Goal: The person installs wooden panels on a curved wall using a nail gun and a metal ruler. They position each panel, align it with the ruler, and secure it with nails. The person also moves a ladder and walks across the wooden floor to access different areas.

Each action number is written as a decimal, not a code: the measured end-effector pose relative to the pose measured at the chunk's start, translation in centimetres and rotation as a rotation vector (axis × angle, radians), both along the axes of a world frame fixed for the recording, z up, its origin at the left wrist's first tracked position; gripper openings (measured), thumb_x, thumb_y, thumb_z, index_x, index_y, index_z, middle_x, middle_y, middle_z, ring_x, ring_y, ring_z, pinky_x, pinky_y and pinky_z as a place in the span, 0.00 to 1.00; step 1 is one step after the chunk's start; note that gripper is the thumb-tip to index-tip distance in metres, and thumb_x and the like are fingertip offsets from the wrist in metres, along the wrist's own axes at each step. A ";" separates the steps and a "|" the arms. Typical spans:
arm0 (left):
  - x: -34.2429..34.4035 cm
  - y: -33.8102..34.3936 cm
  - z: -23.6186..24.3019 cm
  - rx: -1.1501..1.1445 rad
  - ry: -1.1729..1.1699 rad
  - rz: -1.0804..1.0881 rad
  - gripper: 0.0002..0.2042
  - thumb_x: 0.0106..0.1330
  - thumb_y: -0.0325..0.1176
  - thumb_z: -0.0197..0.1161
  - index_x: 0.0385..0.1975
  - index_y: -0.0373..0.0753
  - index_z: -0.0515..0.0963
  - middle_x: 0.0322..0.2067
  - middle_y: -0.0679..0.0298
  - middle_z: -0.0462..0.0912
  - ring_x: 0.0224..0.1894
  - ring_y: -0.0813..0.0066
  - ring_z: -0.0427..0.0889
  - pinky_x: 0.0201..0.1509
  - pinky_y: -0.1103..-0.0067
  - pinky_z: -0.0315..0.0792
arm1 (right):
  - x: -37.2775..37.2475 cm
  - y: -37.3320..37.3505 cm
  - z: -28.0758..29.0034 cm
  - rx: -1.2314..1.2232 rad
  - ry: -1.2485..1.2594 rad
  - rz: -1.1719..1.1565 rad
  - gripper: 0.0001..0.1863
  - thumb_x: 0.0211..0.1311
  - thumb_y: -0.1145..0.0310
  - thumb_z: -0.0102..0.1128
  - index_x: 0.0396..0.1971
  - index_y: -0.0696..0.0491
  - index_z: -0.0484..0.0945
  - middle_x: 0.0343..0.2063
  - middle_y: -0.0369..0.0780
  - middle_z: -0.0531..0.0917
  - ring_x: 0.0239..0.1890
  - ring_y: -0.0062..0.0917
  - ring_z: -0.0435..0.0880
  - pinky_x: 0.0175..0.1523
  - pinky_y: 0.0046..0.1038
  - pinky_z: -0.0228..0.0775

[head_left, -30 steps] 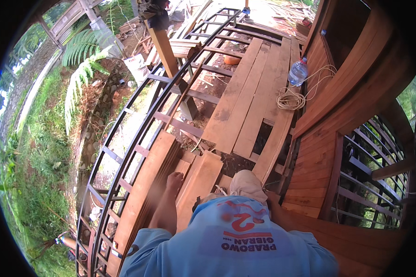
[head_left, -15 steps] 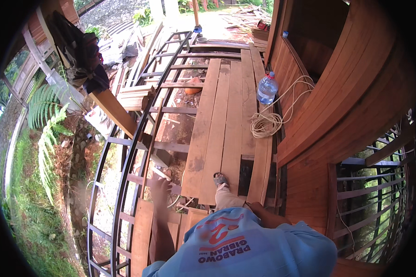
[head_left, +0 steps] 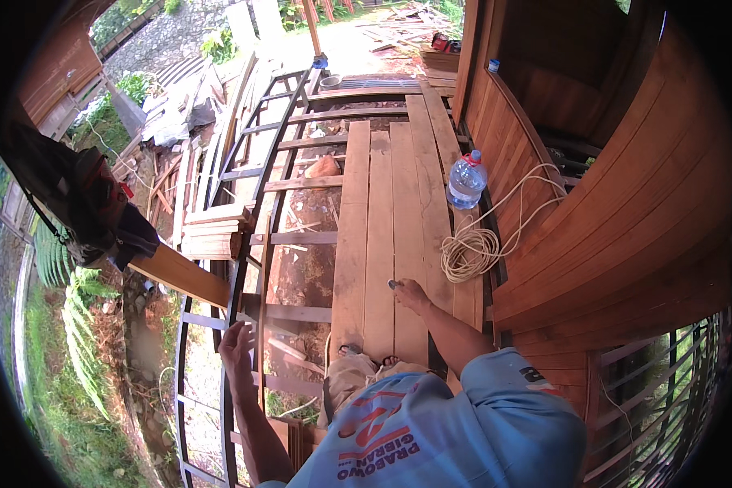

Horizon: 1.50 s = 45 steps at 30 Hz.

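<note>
My right hand [head_left: 413, 296] is over the long wooden planks [head_left: 380, 236], closed around a small dark thing [head_left: 393, 285] with a greyish end; its kind is too small to make out. My left hand [head_left: 236, 346] hangs beside the dark frame [head_left: 231, 325] on the left, fingers loosely apart and holding nothing. Both my feet, in sandals [head_left: 349, 350], stand on the near end of the planks. To the right of the planks lies a coil of pale rope [head_left: 468, 254], and beyond it stands a large clear water bottle [head_left: 467, 184] with a blue cap.
Left of the planks, bare crossbeams [head_left: 301, 238] span gaps above the soil. Stacked boards [head_left: 211, 236] rest on the frame near a slanting wooden post [head_left: 183, 276] with dark cloth or bags [head_left: 81, 195] hanging on it. A wooden wall [head_left: 508, 138] runs along the right.
My right arm has come into view, reaching out over the planks with the small thing. The left hand has shifted left and slightly down. Both feet now show.
</note>
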State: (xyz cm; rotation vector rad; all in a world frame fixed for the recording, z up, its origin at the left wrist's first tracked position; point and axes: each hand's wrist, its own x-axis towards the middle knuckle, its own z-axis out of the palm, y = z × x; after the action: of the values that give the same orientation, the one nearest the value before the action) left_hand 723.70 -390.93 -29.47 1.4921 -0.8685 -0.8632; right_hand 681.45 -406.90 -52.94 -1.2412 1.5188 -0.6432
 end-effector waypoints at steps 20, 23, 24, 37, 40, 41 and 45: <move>2.5 -30.8 -5.6 0.219 0.124 -0.407 0.17 0.72 0.39 0.62 0.53 0.33 0.78 0.42 0.59 0.86 0.41 0.72 0.86 0.42 0.77 0.79 | -0.7 -1.5 -3.0 0.611 0.381 -0.292 0.30 0.65 0.45 0.53 0.37 0.61 0.85 0.31 0.51 0.87 0.31 0.42 0.88 0.37 0.40 0.77; -0.8 -36.7 -5.5 0.260 0.081 -0.488 0.17 0.72 0.40 0.62 0.53 0.34 0.78 0.42 0.59 0.86 0.41 0.71 0.86 0.43 0.77 0.79 | -0.5 -4.3 -3.6 0.526 0.344 -0.256 0.30 0.64 0.45 0.53 0.41 0.61 0.85 0.38 0.55 0.86 0.42 0.47 0.87 0.46 0.42 0.76; -1.9 -38.8 -5.5 0.272 0.029 -0.523 0.17 0.72 0.40 0.62 0.53 0.35 0.79 0.43 0.59 0.86 0.42 0.71 0.86 0.44 0.76 0.78 | 0.1 -5.5 -4.1 0.374 0.456 -0.283 0.23 0.57 0.55 0.54 0.39 0.60 0.86 0.34 0.56 0.86 0.40 0.45 0.87 0.46 0.43 0.76; -17.7 -65.1 -8.3 0.413 -0.118 -0.763 0.17 0.71 0.39 0.61 0.50 0.32 0.80 0.40 0.60 0.86 0.41 0.71 0.85 0.42 0.74 0.77 | -11.6 -31.0 -4.3 0.454 -0.141 -0.711 0.14 0.65 0.61 0.53 0.29 0.54 0.82 0.23 0.40 0.83 0.22 0.29 0.82 0.24 0.31 0.69; -21.5 -69.8 -8.5 0.392 -0.115 -0.832 0.19 0.69 0.39 0.65 0.51 0.32 0.80 0.39 0.60 0.87 0.38 0.74 0.85 0.40 0.78 0.76 | -15.3 -35.9 -1.7 0.447 -0.319 -0.763 0.12 0.68 0.63 0.51 0.39 0.55 0.77 0.26 0.35 0.81 0.20 0.20 0.76 0.23 0.25 0.65; -22.6 -71.5 -8.7 0.387 -0.125 -0.853 0.19 0.69 0.40 0.65 0.52 0.31 0.80 0.39 0.60 0.87 0.38 0.74 0.85 0.40 0.78 0.76 | -15.7 -37.5 -1.2 0.433 -0.311 -0.785 0.11 0.69 0.63 0.51 0.40 0.55 0.77 0.26 0.35 0.80 0.20 0.20 0.76 0.23 0.24 0.65; -25.3 -78.9 -10.1 0.367 -0.172 -0.969 0.18 0.69 0.38 0.65 0.49 0.29 0.81 0.36 0.58 0.87 0.37 0.75 0.84 0.41 0.78 0.76 | -16.3 -42.4 -1.4 0.498 -0.203 -0.919 0.11 0.71 0.63 0.51 0.41 0.56 0.76 0.26 0.35 0.79 0.22 0.21 0.77 0.24 0.25 0.66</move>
State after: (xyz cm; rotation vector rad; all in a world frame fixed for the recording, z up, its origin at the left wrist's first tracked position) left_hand 698.37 -469.83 -39.59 1.4366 -1.6850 -1.6776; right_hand 665.14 -449.26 -54.31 -0.0495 1.8895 -0.8561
